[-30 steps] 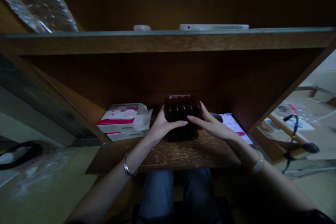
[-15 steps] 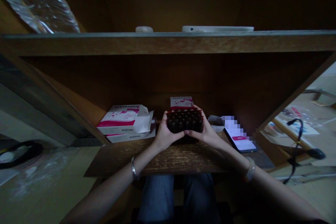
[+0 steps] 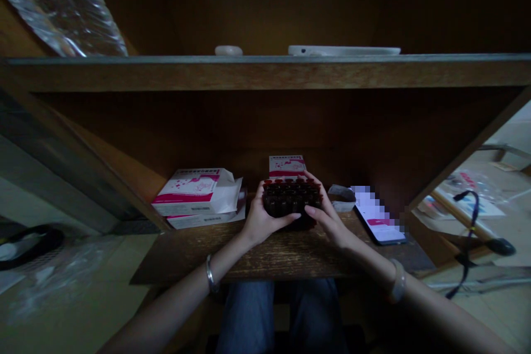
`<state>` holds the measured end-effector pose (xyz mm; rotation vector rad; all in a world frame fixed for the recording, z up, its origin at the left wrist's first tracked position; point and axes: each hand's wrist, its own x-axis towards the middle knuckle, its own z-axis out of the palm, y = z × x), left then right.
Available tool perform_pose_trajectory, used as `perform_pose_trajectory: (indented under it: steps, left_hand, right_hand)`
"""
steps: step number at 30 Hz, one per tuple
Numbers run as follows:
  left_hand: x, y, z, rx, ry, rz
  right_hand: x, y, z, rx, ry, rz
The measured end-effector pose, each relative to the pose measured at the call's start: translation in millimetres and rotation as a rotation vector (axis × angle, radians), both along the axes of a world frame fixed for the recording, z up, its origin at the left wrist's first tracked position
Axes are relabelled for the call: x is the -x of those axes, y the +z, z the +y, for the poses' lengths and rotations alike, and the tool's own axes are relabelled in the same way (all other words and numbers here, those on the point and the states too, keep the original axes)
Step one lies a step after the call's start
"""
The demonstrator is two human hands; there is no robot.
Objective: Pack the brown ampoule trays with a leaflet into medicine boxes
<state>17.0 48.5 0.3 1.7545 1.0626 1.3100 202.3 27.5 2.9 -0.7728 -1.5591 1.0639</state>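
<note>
The person's left hand (image 3: 259, 222) and right hand (image 3: 333, 225) grip a block of dark brown vials (image 3: 291, 199) from either side, above the near part of a worn wooden board (image 3: 257, 260). The block sits between the two palms, its rows of rounded, reddish-brown ends facing up and toward the person. The left fingers wrap its left side, with the thumb laid across the lower near face. The right thumb presses the same face further right, its tip just beside the left thumb's tip but apart from it. The right index finger stretches along the far right corner; the other right fingers are mostly hidden. Both hands are curled only as wide as the block, holding it between them. Whether its underside touches the board cannot be told in the shadow.

Just behind the block stands a small white-and-pink carton (image 3: 286, 164). To the left, an upper carton (image 3: 197, 187) with an open flap lies on a lower carton (image 3: 205, 219). Right of the right hand are a greyish band (image 3: 342, 199) and a lit smartphone (image 3: 378, 220).
</note>
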Motion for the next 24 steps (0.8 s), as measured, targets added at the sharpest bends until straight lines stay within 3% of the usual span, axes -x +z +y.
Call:
perform_pose_trajectory:
  steps: [8,13,24]
  left_hand:
    - [1,2.3,1,0.068,0.027,-0.049]
    - [2,5.6,-1,0.015,0.047,-0.001]
    - [4,7.9,-6,-0.010,-0.055,0.055]
  right_hand:
    - [5,-7.6,3,-0.045,-0.069,-0.025]
    - [7,-14.3,5,-0.069,-0.104,0.005]
    - [5,-13.3,4,-0.087,-0.147,0.081]
